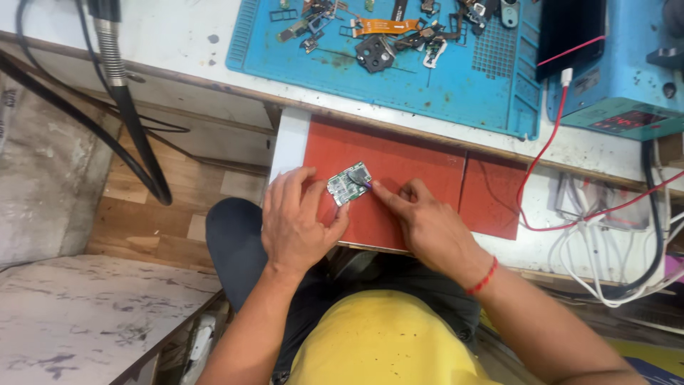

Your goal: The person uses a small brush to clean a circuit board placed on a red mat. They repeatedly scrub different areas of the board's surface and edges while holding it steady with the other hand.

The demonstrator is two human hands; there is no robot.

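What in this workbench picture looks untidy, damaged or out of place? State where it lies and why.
Loose dismantled parts lie scattered in no order on the blue mat. White and red cables hang tangled off the bench's right edge. The circuit board that the left hand and right hand work on looks whole.

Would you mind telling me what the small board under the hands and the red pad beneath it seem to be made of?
The small circuit board looks like rigid green laminate with shiny metal shields and solder points. The red pad looks like matte rubber or silicone: flat, dull, no glare, though plastic sheet is possible.
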